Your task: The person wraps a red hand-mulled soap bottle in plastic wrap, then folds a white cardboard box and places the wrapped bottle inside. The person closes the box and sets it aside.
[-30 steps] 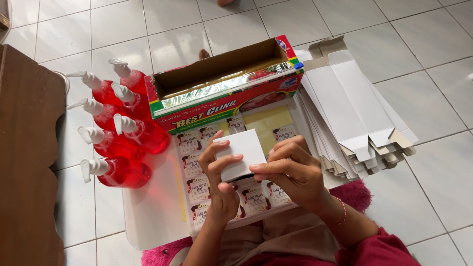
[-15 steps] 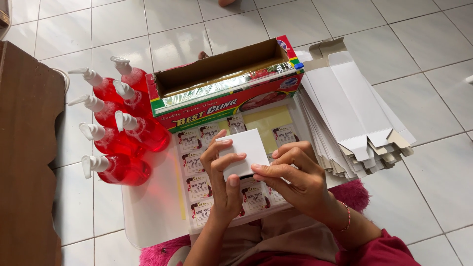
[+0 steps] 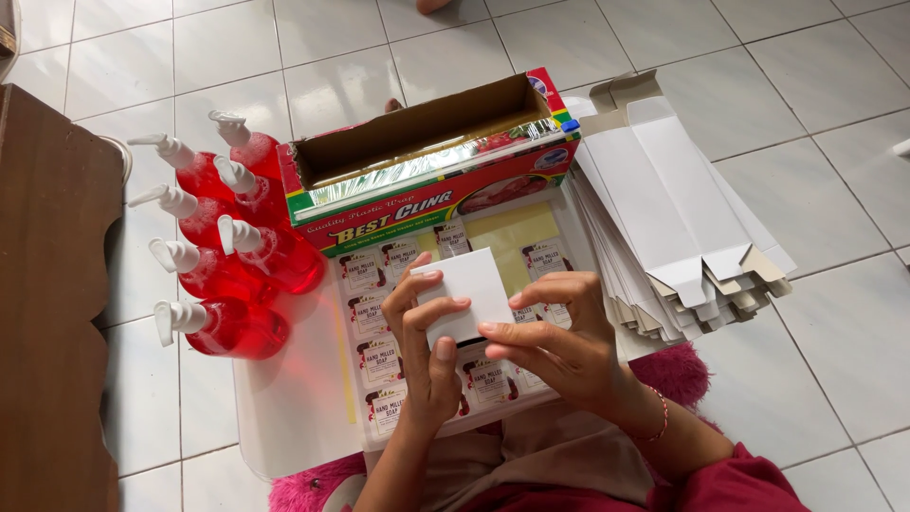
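Observation:
A small white box [image 3: 471,289] is held between both hands above a sheet of printed labels [image 3: 431,327]. My left hand [image 3: 427,356] grips the box's left and lower side, with the thumb under it. My right hand [image 3: 555,346] grips its lower right edge, fingers lying across the bottom. The label sheet lies on a white tray [image 3: 284,417] across my lap.
A long open red-and-green box of cling film [image 3: 431,166] lies just beyond the labels. Several red pump bottles [image 3: 232,270] lie to the left. A stack of flat white carton blanks [image 3: 678,228] sits to the right. A brown wooden surface [image 3: 47,284] borders the far left. The floor is white tile.
Both hands have shifted their grip on the white box, and the right fingers have slid along its lower edge. The box stays in about the same place.

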